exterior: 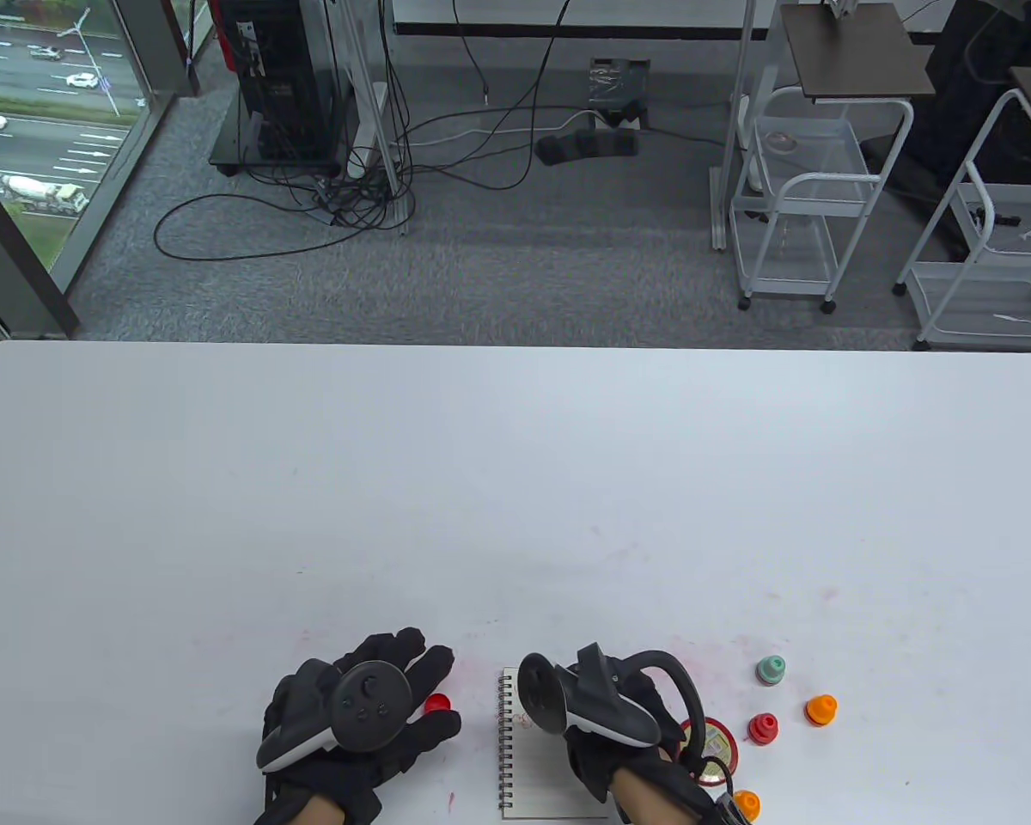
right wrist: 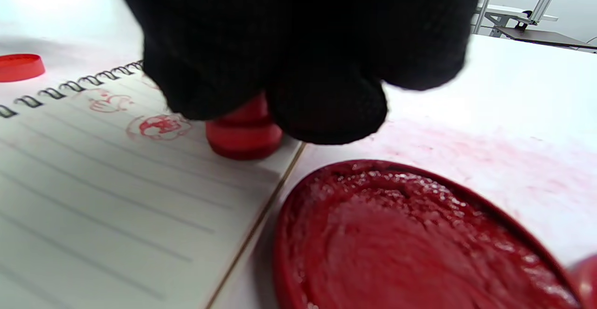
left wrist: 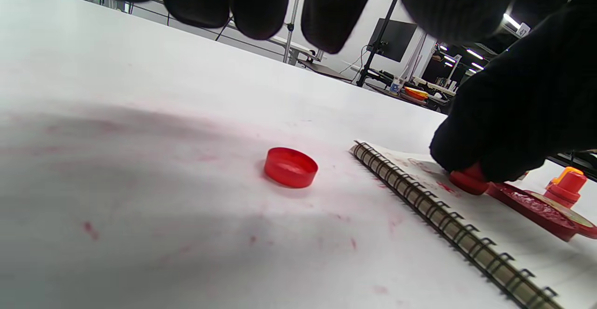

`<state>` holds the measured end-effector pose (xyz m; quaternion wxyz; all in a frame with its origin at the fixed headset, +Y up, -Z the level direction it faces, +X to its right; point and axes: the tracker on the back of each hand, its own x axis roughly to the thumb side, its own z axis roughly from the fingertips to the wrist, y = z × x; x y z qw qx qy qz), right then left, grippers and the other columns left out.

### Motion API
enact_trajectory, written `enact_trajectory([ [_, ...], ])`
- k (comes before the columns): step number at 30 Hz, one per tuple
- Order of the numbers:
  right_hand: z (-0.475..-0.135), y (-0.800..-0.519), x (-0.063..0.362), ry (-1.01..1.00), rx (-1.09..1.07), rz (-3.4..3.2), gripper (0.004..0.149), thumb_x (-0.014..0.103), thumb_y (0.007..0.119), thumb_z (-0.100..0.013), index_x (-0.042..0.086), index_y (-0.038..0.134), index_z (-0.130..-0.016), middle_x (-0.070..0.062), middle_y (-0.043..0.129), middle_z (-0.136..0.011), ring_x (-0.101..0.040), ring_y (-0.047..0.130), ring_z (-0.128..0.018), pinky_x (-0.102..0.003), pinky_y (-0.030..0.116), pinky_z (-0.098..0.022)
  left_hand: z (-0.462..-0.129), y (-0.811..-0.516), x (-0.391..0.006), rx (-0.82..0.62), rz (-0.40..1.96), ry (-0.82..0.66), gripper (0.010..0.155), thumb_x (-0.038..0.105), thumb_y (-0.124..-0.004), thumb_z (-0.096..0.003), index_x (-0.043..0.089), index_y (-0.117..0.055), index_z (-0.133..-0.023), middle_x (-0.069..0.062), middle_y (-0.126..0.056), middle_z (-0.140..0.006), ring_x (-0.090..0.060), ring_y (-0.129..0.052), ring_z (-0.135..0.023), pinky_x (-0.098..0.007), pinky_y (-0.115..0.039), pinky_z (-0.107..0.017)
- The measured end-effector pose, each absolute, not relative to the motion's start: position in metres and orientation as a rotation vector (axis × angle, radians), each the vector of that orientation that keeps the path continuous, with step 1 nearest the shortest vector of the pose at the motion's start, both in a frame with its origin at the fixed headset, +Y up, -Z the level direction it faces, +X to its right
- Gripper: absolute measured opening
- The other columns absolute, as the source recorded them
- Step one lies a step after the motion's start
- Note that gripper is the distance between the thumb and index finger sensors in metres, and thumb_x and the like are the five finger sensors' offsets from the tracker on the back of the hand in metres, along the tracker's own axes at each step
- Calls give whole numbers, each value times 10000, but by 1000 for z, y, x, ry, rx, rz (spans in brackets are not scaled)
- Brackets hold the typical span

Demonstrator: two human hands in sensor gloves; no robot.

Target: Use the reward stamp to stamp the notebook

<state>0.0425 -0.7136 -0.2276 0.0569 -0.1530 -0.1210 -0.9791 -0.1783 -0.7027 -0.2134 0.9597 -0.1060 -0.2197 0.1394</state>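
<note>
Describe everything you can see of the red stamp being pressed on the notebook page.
The stamp is small, red and looks like plastic, with a round flanged base below a narrower body. It stands upright, base flat on the lined page of the notebook, near the page's right edge. The right hand grips it from above, hiding its top. Two red prints lie beside it on the paper, and the open ink pad sits just off the page.
</note>
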Motion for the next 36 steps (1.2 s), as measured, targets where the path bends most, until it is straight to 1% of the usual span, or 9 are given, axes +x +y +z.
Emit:
enact_trajectory([
  [9, -231, -713, 37, -408, -459, -2916, 422, 278, 915, -284, 273, 904, -706, -29, 1005, -716, -165, 1065, -419, -309, 938, -319, -212, -703, -177, -219, 287, -455, 773, 618, -689, -475, 223, -653, -1139, -210, -557, -1202, -495, -609, -1046, -653, -586, -729],
  [11, -231, -713, 36, -414, -459, -2905, 422, 281, 915, -284, 275, 904, -707, -29, 1006, -715, -165, 1065, -420, -308, 938, -319, -212, -701, -176, -212, 297, -460, 773, 618, -690, -474, 224, -656, -1138, -192, -557, -1205, -495, -608, -1047, -652, -588, -728],
  [15, -232, -712, 35, -425, -461, -2892, 422, 283, 920, -282, 276, 909, -704, -29, 1010, -712, -160, 1071, -420, -298, 948, -321, -211, -701, -175, -212, 293, -464, 771, 615, -690, -476, 222, -655, -1138, -212, -555, -1202, -493, -608, -1048, -651, -587, -729],
  [26, -228, -712, 31, -377, -499, -2841, 422, 290, 920, -278, 284, 911, -700, -22, 1016, -707, -153, 1077, -416, -282, 958, -318, -211, -702, -171, -236, 291, -463, 763, 607, -690, -481, 221, -655, -1138, -206, -556, -1202, -494, -609, -1046, -651, -587, -729],
  [30, -229, -712, 33, -390, -515, -2862, 423, 291, 920, -279, 285, 913, -701, -24, 1016, -709, -156, 1078, -413, -284, 957, -318, -210, -702, -170, -242, 291, -460, 761, 606, -691, -480, 222, -655, -1137, -201, -560, -1201, -494, -610, -1045, -652, -587, -729],
  [33, -223, -713, 31, -324, -540, -2826, 423, 292, 912, -291, 288, 903, -713, -26, 1010, -718, -157, 1073, -425, -285, 954, -323, -212, -701, -172, -242, 292, -454, 760, 602, -693, -482, 220, -654, -1139, -205, -558, -1202, -495, -607, -1047, -654, -585, -729],
  [36, -211, -717, 34, -176, -626, -2776, 427, 295, 882, -324, 282, 873, -751, -25, 994, -742, -163, 1064, -450, -293, 947, -340, -214, -700, -179, -233, 299, -439, 759, 598, -695, -483, 224, -645, -1142, -207, -555, -1201, -494, -606, -1047, -652, -585, -730],
])
